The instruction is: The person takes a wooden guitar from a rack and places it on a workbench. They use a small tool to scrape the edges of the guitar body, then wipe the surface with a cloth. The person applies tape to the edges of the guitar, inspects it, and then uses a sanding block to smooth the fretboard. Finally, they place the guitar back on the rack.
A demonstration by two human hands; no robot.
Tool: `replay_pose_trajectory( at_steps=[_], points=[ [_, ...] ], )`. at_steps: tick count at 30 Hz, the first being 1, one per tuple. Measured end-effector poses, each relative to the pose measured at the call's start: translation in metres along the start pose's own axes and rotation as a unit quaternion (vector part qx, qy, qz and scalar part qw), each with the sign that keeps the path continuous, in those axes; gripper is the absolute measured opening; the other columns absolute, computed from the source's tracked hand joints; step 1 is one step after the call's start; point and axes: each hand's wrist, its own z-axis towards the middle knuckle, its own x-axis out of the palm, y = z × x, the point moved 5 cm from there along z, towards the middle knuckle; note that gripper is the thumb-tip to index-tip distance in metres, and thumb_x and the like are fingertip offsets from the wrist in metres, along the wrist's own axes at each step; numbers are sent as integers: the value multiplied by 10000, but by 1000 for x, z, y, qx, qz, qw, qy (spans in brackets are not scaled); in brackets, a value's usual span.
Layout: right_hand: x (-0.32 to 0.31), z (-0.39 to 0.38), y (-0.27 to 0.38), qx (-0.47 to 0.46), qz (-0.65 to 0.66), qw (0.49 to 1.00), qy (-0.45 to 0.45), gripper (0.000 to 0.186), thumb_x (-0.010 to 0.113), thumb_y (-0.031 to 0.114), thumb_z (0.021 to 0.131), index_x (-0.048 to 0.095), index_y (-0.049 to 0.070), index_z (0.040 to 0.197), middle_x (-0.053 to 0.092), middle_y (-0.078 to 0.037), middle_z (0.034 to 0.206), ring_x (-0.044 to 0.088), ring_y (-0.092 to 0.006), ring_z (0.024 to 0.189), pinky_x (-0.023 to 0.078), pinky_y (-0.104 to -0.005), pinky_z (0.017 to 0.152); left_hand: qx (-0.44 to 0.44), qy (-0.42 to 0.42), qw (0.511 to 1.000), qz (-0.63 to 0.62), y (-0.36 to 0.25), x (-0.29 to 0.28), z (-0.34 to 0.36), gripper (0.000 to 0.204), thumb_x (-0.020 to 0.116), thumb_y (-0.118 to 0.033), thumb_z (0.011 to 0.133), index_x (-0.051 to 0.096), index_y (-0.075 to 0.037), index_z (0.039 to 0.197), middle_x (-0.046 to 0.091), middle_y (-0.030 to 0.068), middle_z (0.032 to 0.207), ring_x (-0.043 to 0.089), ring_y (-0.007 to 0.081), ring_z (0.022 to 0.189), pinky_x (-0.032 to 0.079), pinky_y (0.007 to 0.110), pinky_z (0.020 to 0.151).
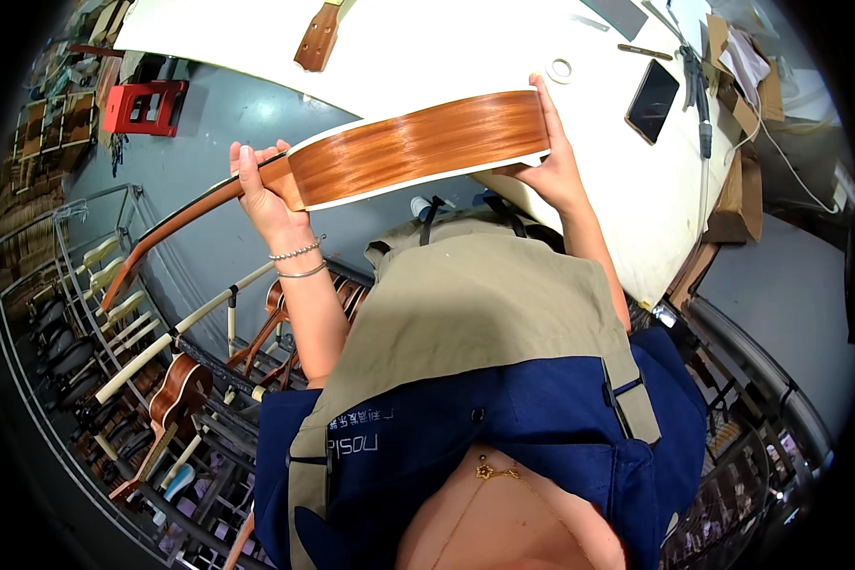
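A ukulele (418, 150) with reddish-brown wooden sides and white edge binding is held up on its side in front of me. Its neck points to the lower left. My left hand (274, 214) is closed round the neck close to where it joins the body, the thumb lying up along it. At the other end, my right hand (556, 171) grips the rounded tail of the body, with fingers on the far side and thumb below. Part of the body overlaps the edge of the white table (446, 57); I cannot tell whether it touches.
A brown headstock (317, 40) lies on the table. To the right are a roll of tape (560, 70), a black phone (653, 102) and a corded tool (703, 114). A red stool (145, 108) stands on the floor. Racks with ukuleles (179, 389) fill the lower left.
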Motion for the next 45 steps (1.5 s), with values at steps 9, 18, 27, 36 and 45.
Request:
replay_pose_trajectory(
  at_steps=[9,18,27,36,45],
  points=[
    [-11,3,58,-132,-362,922,-32,1057,828,131,456,291,81,1365,316,-105,1404,295,-326,1290,295,-432,1045,75,128,981,122,-11,89,-50,438,571,-145,868,362,-24,1233,571,80,835,594,222,867,466,389,872],
    [0,2,74,-166,-353,921,-12,1021,816,300,513,297,50,1356,339,-105,1393,263,-307,1313,200,-535,1034,104,265,948,142,-1,133,-77,476,547,-45,852,316,-44,1268,520,73,896,564,284,974,404,403,915],
    [-2,-14,75,-164,-384,909,-12,869,671,111,531,341,72,1334,360,-95,1373,298,-285,1290,198,-477,1061,111,292,941,133,-4,126,-87,515,541,-31,806,304,-28,1263,500,63,875,567,257,927,392,457,940],
    [-44,-6,-40,96,20,993,-60,664,552,421,842,321,81,1364,355,-157,1370,318,-279,1282,257,-386,1043,20,154,985,72,-8,58,-23,411,563,-166,840,443,-42,1212,570,159,1103,536,353,1038,406,489,958],
    [-4,-22,-6,93,210,973,-7,796,208,660,856,234,77,1397,307,-132,1395,361,-255,1247,324,-383,999,-164,-69,984,16,18,-32,-3,345,568,-272,859,526,-81,1143,555,94,1143,526,235,1073,459,394,913]
  ],
)
